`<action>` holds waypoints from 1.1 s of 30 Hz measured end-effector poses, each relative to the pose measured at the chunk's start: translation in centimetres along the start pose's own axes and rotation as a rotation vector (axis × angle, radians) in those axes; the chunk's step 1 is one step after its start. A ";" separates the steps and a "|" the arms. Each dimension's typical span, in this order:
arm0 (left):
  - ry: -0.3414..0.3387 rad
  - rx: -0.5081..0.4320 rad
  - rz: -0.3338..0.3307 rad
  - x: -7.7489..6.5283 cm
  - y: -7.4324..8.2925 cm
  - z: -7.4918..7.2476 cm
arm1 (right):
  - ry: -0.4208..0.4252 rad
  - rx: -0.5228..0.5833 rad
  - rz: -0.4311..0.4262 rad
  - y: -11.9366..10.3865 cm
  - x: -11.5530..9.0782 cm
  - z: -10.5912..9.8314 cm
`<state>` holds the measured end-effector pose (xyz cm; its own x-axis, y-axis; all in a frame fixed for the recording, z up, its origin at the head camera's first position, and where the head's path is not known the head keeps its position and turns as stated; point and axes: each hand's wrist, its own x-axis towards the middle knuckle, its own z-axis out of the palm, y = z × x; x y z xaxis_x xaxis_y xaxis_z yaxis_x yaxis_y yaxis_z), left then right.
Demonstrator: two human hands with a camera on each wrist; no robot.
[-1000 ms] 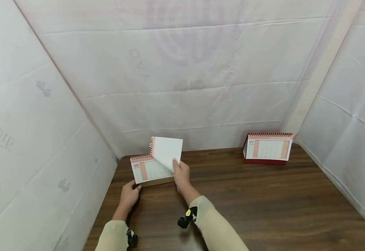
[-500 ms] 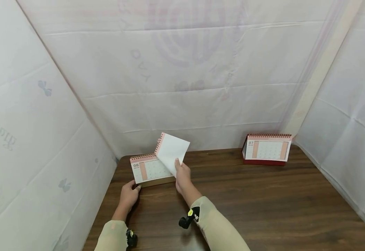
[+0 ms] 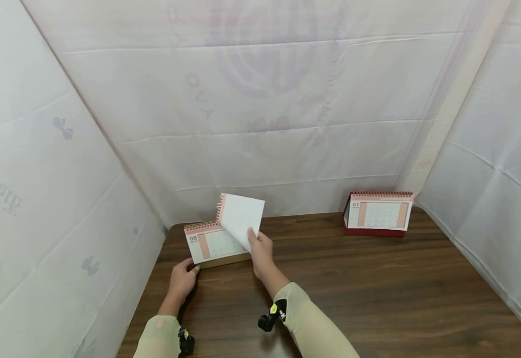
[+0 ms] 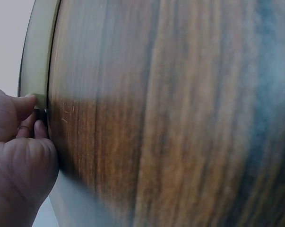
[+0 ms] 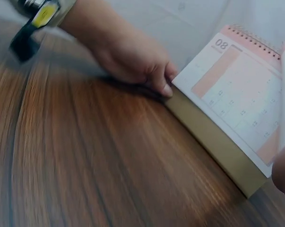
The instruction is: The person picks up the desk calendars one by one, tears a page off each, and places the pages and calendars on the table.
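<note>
A desk calendar [image 3: 213, 246] with a gold base stands at the table's back left, showing "08". My left hand [image 3: 183, 280] pinches the base's lower left corner between thumb and fingers, as the left wrist view also shows. Between the thumb and fingers of my right hand [image 3: 261, 251] is a white calendar page [image 3: 244, 213], raised and curled over the calendar's right half. The page's pink punched edge stands up, away from the left part of the coil binding [image 3: 200, 226]. The page hides the coil's right part, so I cannot tell whether it is attached there.
Another desk calendar [image 3: 379, 213], with a red base and showing "07", stands at the back right of the brown wooden table [image 3: 377, 288]. White cloth walls [image 3: 287, 164] rise behind the table and at both sides.
My right hand has moved slightly right with the page. The page swung right and tilted, then came partway back to the left. My left hand has stayed at the base corner.
</note>
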<state>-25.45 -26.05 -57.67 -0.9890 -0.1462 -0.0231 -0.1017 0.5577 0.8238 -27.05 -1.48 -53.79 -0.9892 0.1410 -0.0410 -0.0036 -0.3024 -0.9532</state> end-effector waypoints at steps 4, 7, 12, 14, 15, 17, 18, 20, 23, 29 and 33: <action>0.003 -0.006 0.008 0.1 -0.3 -0.2 | -0.025 -0.257 -0.244 0.5 -0.4 -0.2; 0.007 -0.004 0.021 0.0 -0.5 -0.2 | -0.079 -0.579 -0.518 1.1 -0.9 -0.6; 0.007 0.007 0.016 -0.4 -0.9 -0.3 | -0.059 -1.058 -0.978 2.0 -1.0 -1.2; 0.011 0.007 0.014 -0.6 -1.0 -0.3 | -0.040 -1.157 -1.078 2.2 -0.7 -1.4; 0.010 0.005 0.017 -0.7 -1.0 -0.3 | -0.039 -1.184 -1.106 2.2 -0.6 -1.6; 0.008 -0.001 0.021 -0.7 -0.9 -0.4 | -0.056 -1.180 -1.116 2.3 -0.2 -1.8; 0.007 0.000 0.022 -0.7 -0.9 -0.4 | -0.066 -1.160 -1.113 2.4 0.0 -2.0; 0.001 0.002 0.022 -0.6 -0.9 -0.4 | -0.085 -1.102 -1.086 2.5 0.4 -2.4; -0.008 0.002 0.018 -0.3 -0.8 -0.2 | -0.087 -1.024 -1.084 2.5 0.7 -2.8; -0.002 0.008 0.028 -0.1 -0.5 -0.1 | -0.044 -0.943 -1.145 2.3 0.7 -3.0; 0.009 0.013 0.042 0.0 -0.3 -0.1 | -0.020 -0.906 -1.121 1.9 0.5 -2.8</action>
<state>-25.40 -26.26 -57.89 -0.9914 -0.1297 0.0165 -0.0616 0.5743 0.8163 -27.18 0.61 -56.50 -0.5299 -0.1161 0.8401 -0.6805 0.6494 -0.3395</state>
